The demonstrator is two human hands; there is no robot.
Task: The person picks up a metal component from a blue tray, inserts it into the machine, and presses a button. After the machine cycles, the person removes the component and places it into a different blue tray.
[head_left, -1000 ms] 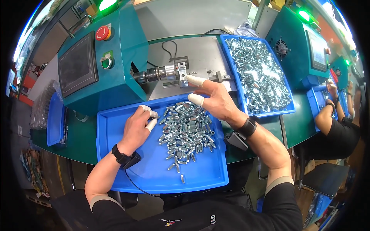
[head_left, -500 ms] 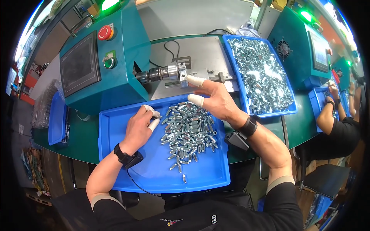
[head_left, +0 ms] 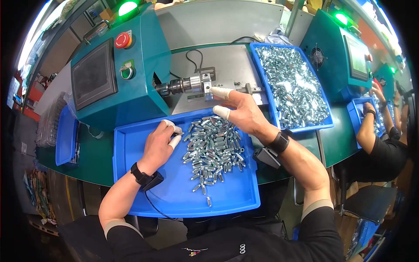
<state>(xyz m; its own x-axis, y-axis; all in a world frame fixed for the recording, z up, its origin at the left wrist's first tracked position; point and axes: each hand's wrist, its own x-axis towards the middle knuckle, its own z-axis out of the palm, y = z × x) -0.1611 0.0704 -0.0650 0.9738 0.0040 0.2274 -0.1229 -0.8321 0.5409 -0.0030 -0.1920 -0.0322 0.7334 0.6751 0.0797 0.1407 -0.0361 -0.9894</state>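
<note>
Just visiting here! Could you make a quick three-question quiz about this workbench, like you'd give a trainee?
1. True or false: the left hand is in the far tray.
2. The lamp on the left-hand teal machine glows: a) red, b) green, c) blue.
3. Which of the wearer's hands is nearer the metal block?

Key:
1. False; it is at the nearer blue tray, left of the heaped metal parts.
2. b
3. The right hand.

Teal machine [head_left: 334, 72] at right, black chair [head_left: 370, 204] below it
</note>
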